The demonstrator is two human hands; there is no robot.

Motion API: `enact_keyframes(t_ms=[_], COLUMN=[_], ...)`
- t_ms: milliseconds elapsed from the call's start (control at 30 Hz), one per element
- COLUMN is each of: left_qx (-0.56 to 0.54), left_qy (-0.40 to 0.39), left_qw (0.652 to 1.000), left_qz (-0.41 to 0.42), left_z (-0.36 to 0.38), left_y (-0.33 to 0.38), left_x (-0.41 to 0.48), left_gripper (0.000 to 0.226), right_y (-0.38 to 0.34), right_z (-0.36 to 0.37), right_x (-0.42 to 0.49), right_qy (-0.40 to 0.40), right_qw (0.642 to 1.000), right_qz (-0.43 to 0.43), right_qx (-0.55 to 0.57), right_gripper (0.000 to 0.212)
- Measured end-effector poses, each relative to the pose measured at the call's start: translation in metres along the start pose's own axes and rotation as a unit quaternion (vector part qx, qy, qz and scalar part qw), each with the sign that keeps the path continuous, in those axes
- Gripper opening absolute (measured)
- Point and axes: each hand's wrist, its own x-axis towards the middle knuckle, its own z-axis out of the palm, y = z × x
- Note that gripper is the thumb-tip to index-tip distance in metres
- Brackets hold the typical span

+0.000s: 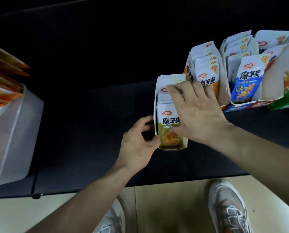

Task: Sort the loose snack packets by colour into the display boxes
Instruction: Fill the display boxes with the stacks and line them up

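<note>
A narrow white display box (155, 105) stands near the table's front, filled with olive-green snack packets (168, 132). My left hand (137, 145) grips the box's near left corner, thumb against its side. My right hand (195, 113) lies flat over the packets with fingers spread, pressing on their tops and covering the box's right half. Behind it to the right stand an orange box (188, 71) of orange packets (207, 78), a blue box (236, 107) with a blue packet (246, 84) in front, and a green box (284, 101) at the frame edge.
A translucent plastic bin (14, 132) with orange packets (2, 78) sticking out sits at the left on the black table (90, 132). The table's front edge runs below my arms; tiled floor and my shoes lie beneath.
</note>
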Motion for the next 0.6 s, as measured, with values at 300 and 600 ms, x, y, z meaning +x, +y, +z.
enact_keyframes(t_ms=[300,600], left_qx=[0.003,0.001], left_qy=[-0.015,-0.027], left_qw=[1.000,1.000], left_qz=[0.003,-0.001], left_z=[-0.0035,-0.0049], left_y=[0.0018,0.0046], left_x=[0.0045,0.0038], left_gripper=[0.059,0.059], right_y=[-0.0047,-0.0060], right_z=[0.0002,-0.0008], right_x=[0.0070,0.0051], right_qy=[0.003,-0.029], right_qw=[1.000,0.999], right_qz=[0.012,0.013], right_qx=[-0.001,-0.017], right_gripper=[0.103,0.096])
